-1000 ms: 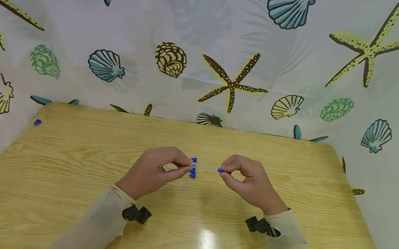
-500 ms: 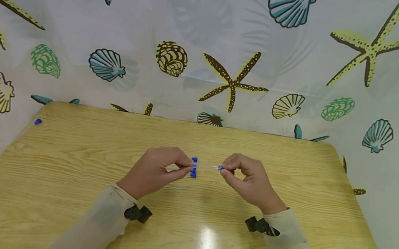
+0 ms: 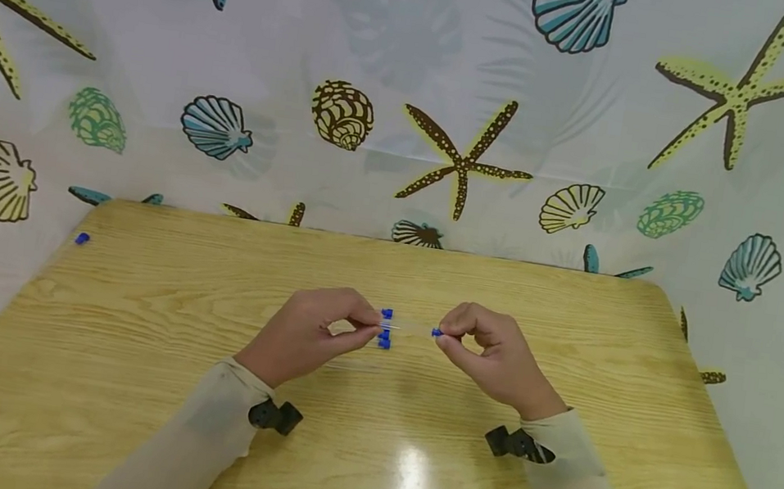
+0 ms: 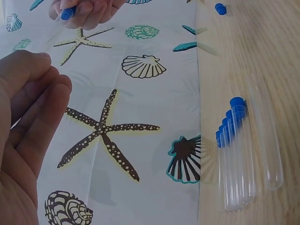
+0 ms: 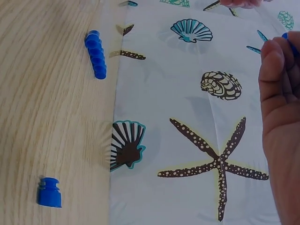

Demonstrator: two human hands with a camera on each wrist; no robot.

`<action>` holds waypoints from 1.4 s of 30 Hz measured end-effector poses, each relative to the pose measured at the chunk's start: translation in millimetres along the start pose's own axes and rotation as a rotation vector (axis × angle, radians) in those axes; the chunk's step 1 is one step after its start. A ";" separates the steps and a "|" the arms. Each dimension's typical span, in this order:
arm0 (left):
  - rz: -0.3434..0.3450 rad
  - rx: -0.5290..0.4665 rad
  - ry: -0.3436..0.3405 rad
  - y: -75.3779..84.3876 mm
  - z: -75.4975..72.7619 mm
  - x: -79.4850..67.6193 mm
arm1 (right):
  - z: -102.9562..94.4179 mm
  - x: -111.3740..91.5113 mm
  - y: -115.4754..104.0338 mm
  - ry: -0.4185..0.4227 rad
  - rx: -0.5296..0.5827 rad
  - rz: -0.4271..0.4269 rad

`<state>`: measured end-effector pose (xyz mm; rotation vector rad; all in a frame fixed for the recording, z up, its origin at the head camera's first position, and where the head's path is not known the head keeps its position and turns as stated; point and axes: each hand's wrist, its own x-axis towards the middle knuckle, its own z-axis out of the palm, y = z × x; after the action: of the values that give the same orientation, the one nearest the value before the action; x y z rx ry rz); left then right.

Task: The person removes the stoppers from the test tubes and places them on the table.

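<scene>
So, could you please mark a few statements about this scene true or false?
1. The right hand pinches a blue stopper. True.
2. The left hand rests flat on the table. False: the left hand pinches a clear test tube.
3. The capped test tubes lie side by side. True.
4. The uncapped tube beside them stands upright. False: this uncapped tube lies on the table.
5. The cloth behind is printed with starfish. True.

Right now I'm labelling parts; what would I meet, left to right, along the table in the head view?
Small blue piece, left hand, row of blue caps, pinched blue cap, right hand.
</scene>
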<state>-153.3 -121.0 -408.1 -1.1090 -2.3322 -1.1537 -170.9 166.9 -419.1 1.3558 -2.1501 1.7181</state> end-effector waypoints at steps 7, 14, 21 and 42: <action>0.011 -0.015 -0.005 2.9 -1.4 2.0 | -0.1 0.5 -2.7 0.014 -0.033 -0.035; -0.013 -0.046 -0.005 4.4 -2.3 2.1 | -1.9 -0.1 -1.6 0.011 0.014 -0.036; -0.019 -0.036 0.009 0.9 -1.1 0.4 | 2.9 2.1 -1.8 0.067 -0.214 -0.103; -0.031 -0.031 0.000 1.2 -4.3 -0.7 | 3.5 5.0 -20.4 -0.030 -0.542 -0.259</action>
<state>-152.2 -124.3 -405.1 -1.0869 -2.3474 -1.2044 -158.9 161.5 -402.3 1.4137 -2.1155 0.9329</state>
